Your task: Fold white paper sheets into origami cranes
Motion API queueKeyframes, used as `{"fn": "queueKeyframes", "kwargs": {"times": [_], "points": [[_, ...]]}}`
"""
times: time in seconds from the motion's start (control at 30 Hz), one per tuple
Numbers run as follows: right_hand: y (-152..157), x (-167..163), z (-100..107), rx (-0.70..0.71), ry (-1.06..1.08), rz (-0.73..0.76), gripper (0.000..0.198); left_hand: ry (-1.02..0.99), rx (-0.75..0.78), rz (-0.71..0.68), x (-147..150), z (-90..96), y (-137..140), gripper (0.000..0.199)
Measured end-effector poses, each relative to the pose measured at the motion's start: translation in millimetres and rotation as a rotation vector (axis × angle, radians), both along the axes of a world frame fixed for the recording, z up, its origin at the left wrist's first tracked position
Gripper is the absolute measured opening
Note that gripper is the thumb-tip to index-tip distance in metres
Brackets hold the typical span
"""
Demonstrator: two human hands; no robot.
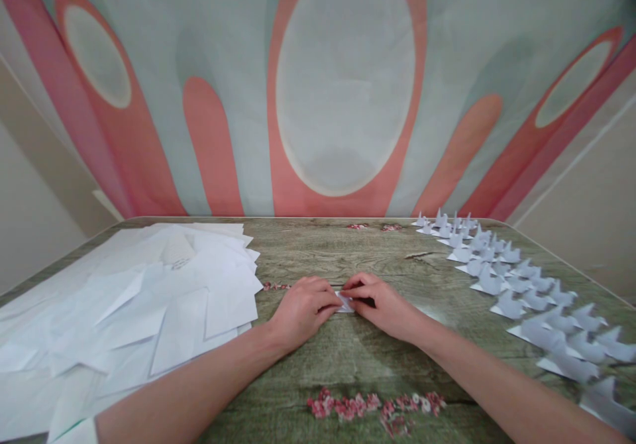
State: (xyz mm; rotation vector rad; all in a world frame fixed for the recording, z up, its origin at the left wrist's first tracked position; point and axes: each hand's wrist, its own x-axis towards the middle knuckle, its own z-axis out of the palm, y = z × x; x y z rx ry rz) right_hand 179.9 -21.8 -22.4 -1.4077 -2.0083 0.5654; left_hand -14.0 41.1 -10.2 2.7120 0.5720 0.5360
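Between my two hands, on the middle of the table, lies a small folded piece of white paper (344, 303). My left hand (309, 306) is closed on its left side, thumb and fingertips pressed to the edge. From the right, my right hand (373, 300) pinches the other side with thumb and forefinger. Much of the paper is covered by my fingers, so its exact folded shape cannot be made out.
A wide, untidy spread of white paper sheets (231, 301) covers the left of the table. Rows of several folded white paper birds (509, 305) stand along the right. The wood-grain tabletop (278, 391) bears printed pink flowers (348, 406). A patterned backdrop (342, 86) rises behind.
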Motion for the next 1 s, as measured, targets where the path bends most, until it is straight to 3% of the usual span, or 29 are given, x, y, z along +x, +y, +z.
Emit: {"fn": "queueKeyframes", "kwargs": {"times": [0.53,1.0], "points": [[3,4,9,-0.062,0.084,0.084,0.031,-0.011,-0.173,0.121,11,6.3,-3,0.013],[6,7,6,-0.021,0.099,0.111,0.033,-0.018,-0.136,0.235,18,-0.4,-10,0.009]]}}
